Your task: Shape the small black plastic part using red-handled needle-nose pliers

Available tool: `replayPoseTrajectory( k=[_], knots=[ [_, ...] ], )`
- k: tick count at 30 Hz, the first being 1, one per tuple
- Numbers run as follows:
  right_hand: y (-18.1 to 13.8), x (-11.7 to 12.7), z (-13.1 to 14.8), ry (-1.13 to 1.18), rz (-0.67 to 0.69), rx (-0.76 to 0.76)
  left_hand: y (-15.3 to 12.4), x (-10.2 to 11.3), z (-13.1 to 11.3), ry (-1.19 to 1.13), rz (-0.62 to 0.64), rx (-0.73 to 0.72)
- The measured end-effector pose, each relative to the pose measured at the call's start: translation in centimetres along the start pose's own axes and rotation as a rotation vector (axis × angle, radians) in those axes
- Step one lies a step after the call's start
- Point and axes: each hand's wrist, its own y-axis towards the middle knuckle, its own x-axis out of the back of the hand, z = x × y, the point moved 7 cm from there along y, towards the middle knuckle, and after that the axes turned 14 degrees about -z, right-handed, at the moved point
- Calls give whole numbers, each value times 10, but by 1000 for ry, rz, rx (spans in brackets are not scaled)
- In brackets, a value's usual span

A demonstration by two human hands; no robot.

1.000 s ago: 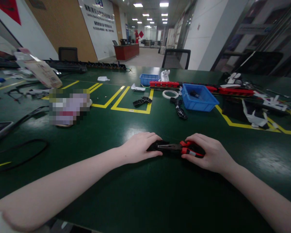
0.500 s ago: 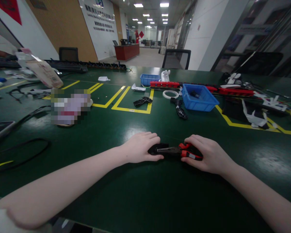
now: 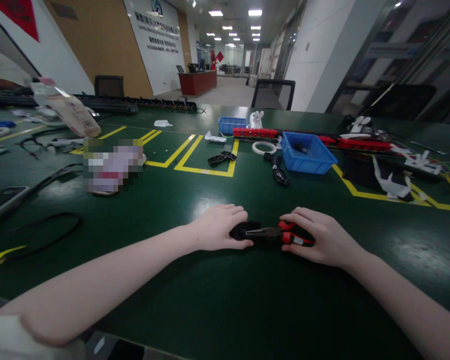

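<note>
My right hand (image 3: pixel 318 235) is closed round the red and black handles of a pair of needle-nose pliers (image 3: pixel 266 232). The jaws point left and their tips meet a small black part (image 3: pixel 240 231). My left hand (image 3: pixel 223 227) pinches that black part between thumb and fingers; its exact kind cannot be made out, and the fingers hide some of it. Both hands are low over the green table (image 3: pixel 217 295), near its front middle.
A blue bin (image 3: pixel 307 157) with dark pieces inside stands beyond my right hand. Near it lie a white ring (image 3: pixel 264 147) and a bundled black cable (image 3: pixel 277 170). Black pieces (image 3: pixel 222 158) rest inside yellow tape. A bottle (image 3: pixel 69 110) and cables are at the left.
The view has shifted slightly. The index finger of my right hand reaches a little further left over the pliers. Both hands keep their hold.
</note>
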Motion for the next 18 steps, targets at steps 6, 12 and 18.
replayPoseTrajectory(
  k=[6, 12, 18],
  knots=[
    [1, -2, 0, 44, -8, -41, -1, 0, 2, -18, -8, 2],
    [-1, -2, -2, 61, -21, -55, -1, 0, 2, -19, -7, 6],
    [0, 0, -1, 42, -60, -27, -1, -1, 2, -30, -9, 6]
  ],
)
